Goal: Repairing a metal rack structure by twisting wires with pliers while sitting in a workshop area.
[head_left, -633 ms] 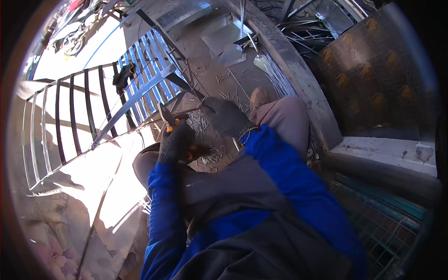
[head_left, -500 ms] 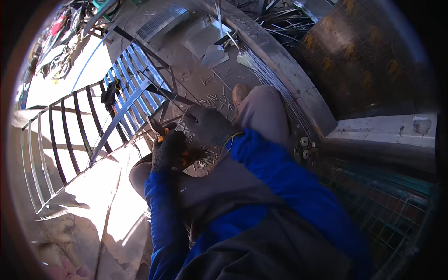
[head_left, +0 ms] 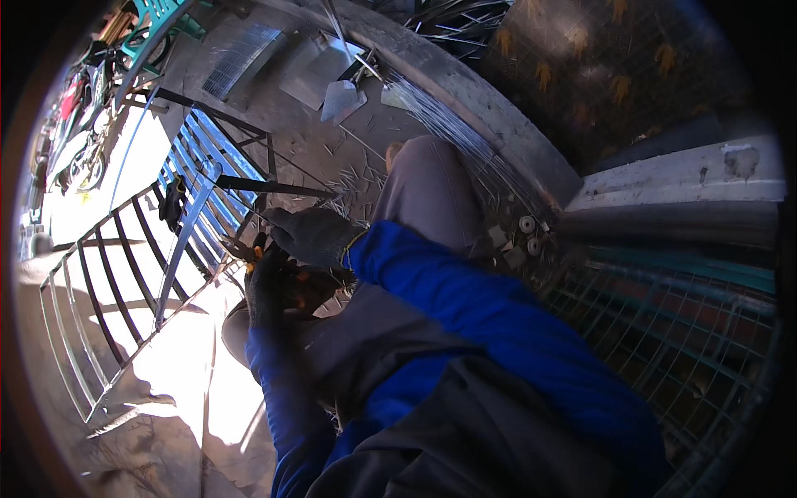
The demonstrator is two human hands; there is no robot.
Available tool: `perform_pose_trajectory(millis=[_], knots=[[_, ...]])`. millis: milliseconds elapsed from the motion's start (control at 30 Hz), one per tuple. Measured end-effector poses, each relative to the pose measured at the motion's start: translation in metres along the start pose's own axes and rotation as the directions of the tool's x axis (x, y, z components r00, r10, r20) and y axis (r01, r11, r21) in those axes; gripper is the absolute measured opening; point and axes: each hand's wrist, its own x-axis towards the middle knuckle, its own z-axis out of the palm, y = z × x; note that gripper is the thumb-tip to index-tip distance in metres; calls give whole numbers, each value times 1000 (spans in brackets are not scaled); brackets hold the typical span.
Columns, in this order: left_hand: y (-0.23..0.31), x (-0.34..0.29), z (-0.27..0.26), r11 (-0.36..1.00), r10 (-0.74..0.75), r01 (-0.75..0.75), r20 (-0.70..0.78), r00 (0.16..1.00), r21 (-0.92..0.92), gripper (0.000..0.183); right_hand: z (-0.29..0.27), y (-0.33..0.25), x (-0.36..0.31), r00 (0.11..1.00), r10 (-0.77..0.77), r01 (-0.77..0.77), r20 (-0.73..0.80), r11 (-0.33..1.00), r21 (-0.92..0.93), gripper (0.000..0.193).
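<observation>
My left hand (head_left: 267, 286), in a dark glove, is closed around pliers (head_left: 236, 247) with orange on the handles. Their metal jaws point up and left toward a slatted metal frame (head_left: 178, 217). My right hand (head_left: 314, 234), in a grey glove, is just above and right of the pliers. Its fingers are drawn together toward the jaws, and whatever they pinch is too small to make out. Beyond the hands, a dark metal bar (head_left: 278, 187) runs off the frame's slanted bar. Short metal pieces (head_left: 355, 187) are scattered on the ground ahead of my knee.
A bundle of thin rods (head_left: 465, 133) lies along a concrete ledge (head_left: 515, 137) at the far right. Metal sheets (head_left: 340, 100) and a wire grid (head_left: 242, 62) lie ahead. Green wire mesh (head_left: 664, 349) stands at my right. Two small round discs (head_left: 527, 224) lie beside my knee.
The view has shifted, so the frame and ground sit lower and further left. My right hand has moved left, nearer the pliers. My left hand still grips them.
</observation>
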Motion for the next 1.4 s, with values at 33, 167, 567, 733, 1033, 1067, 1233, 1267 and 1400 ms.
perform_pose_trajectory(millis=[33, 167, 567, 733, 1033, 1067, 1233, 1267, 1400], knots=[[-26, 16, -9, 971, 145, -143, -5, 989, -193, 46, -6, -4, 4, 1000, -21, 21, 4, 1000, 3, 38], [-30, 29, 1, 804, 312, -243, 38, 949, -543, 64, -51, 12, 15, 973, -217, 211, -81, 974, -78, 26], [-8, 19, 18, 911, 104, -65, 75, 992, -406, 68, -57, 34, 10, 985, -125, 148, 115, 965, -215, 39], [-4, -18, 48, 588, 236, -23, 143, 961, -809, 72, -54, 45, 13, 994, -98, 109, 53, 953, -282, 37], [-13, -15, 40, 707, 251, -102, 114, 961, -700, 66, -38, 54, 23, 988, -106, 135, 114, 948, -287, 32], [-16, -14, 38, 704, 252, -107, 106, 962, -702, 66, -37, 50, 24, 986, -113, 143, 120, 947, -287, 32], [-8, -22, 35, 680, 304, -130, 117, 945, -722, 58, -36, 60, 27, 975, -78, 150, 208, 923, -353, 37], [1, -29, 35, 680, 304, -131, 115, 946, -722, 58, -35, 68, 28, 975, -80, 152, 209, 924, -352, 37], [8, -48, 25, 702, 376, -175, 151, 914, -691, 44, -32, 70, 26, 940, -147, 279, 309, 852, -442, 40]])
